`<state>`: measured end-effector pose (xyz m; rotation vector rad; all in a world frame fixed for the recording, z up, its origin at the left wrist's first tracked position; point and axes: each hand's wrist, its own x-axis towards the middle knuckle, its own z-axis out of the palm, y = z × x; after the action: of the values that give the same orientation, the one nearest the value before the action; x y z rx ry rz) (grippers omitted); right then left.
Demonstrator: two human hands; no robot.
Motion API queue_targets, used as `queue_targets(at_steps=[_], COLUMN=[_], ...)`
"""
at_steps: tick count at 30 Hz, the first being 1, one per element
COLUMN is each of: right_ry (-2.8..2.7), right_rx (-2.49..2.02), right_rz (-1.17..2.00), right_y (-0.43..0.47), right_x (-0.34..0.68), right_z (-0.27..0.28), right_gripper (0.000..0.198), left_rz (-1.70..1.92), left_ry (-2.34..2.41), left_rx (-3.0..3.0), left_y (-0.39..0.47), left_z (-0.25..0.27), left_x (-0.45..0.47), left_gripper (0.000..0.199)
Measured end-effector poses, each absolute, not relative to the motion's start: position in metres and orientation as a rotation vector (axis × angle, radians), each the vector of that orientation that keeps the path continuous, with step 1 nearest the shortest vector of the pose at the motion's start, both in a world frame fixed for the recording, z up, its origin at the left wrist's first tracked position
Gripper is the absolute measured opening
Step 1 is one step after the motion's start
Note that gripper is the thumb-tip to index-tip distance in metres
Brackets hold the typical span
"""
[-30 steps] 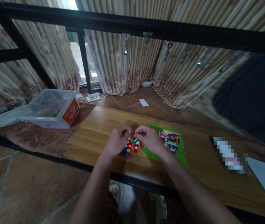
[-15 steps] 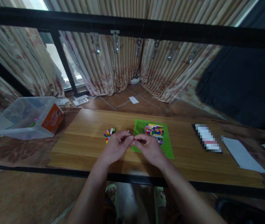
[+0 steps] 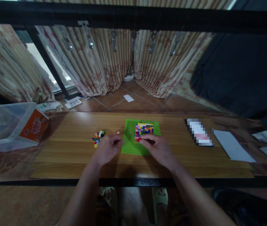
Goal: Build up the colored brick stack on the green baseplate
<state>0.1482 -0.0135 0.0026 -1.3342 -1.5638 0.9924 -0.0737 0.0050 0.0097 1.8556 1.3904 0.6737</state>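
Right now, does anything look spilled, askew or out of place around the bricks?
Nothing looks spilled or damaged. Two small oddities: a white paper lies on the floor beyond the table, perhaps dropped, and an orange-and-white bit sits apart from the loose bricks, just left of the green baseplate.

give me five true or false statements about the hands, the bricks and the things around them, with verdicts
1. The right hand has a red brick at its fingers. True.
2. The baseplate under the built-up bricks is blue. False: the baseplate is green.
3. Loose bricks lie on the table beside the left hand. True.
4. Both hands grip the same brick. False: the hands are apart, and only the right one is at the red brick.
5. The plastic box with the orange label stands right of the baseplate. False: the plastic box is at the left.
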Motion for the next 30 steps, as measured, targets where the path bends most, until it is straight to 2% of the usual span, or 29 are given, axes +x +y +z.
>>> queue_targets(at_steps=[10,14,17,22,30], right_ry=[-1.420,-1.498,-1.553,-1.621,-1.631], right_rx=[-1.432,-1.461,-1.440,-1.404,-1.380], right_rz=[0.762,0.704,0.631,0.510,0.283], right_y=[-0.007,-0.004,-0.003,-0.004,-0.002], right_x=[0.185,0.179,0.179,0.177,0.168], right_z=[-0.007,-0.008,-0.008,-0.005,-0.005], right_gripper=[0.013,0.023,0.021,0.014,0.014], left_rz=[0.338,0.274,0.227,0.318,0.537], left_ry=[1.692,1.757,1.767,1.734,1.631], left_rx=[2.049,2.041,2.065,2.070,2.032], left_y=[0.007,0.009,0.009,0.009,0.008], left_z=[0.004,0.003,0.001,0.003,0.009], left_x=[-0.075,-0.075,-0.076,-0.075,-0.060], left_gripper=[0.021,0.019,0.018,0.019,0.020])
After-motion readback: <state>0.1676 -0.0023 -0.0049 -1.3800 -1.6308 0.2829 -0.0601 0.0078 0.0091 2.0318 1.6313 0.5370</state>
